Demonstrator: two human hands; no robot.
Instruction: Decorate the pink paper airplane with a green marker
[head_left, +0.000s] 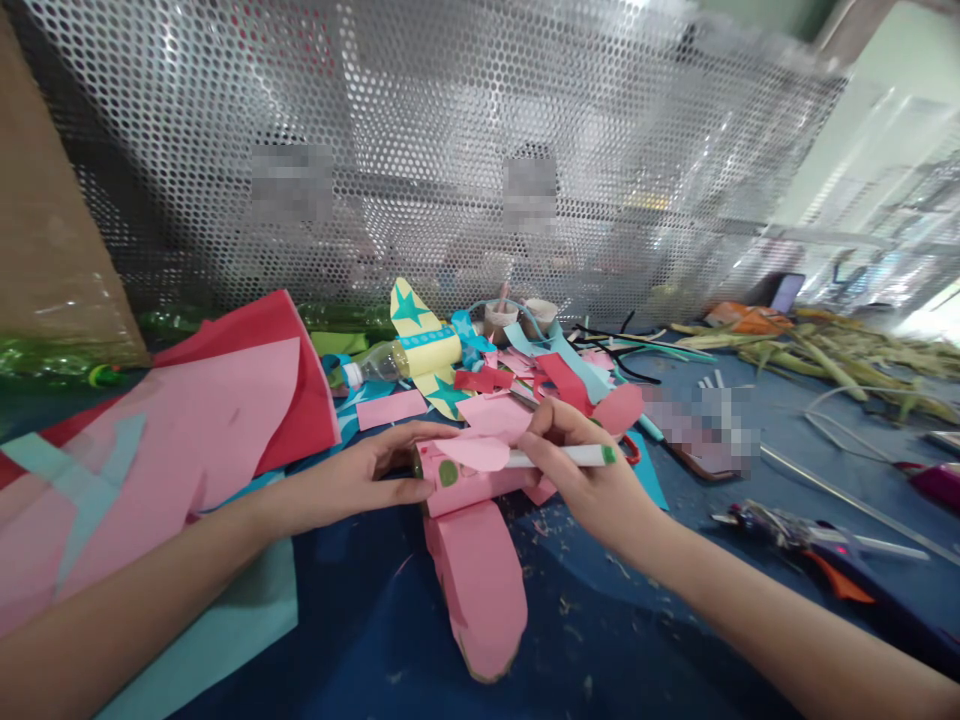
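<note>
A toy plane wrapped in pink paper [475,494] lies in front of me, one rounded wing [487,590] pointing toward me. Two dots mark its side, one green and one smaller red. My left hand [390,466] is closed around its left end, thumb along the near side. Between the thumb and fingers of my right hand [577,470] is a white marker [579,456] with a green end. It lies along the plane's body, its left end hidden behind a pink paper flap [476,452]. Behind stands a yellow bottle plane [431,352] with teal stars.
Pink and red paper sheets [225,400] cover the left side. Paper scraps [562,375] lie beyond my hands. A glue gun [817,545] and a phone [709,440] lie at right, with dry husks [840,350] farther back. A perforated metal screen [420,120] stands behind.
</note>
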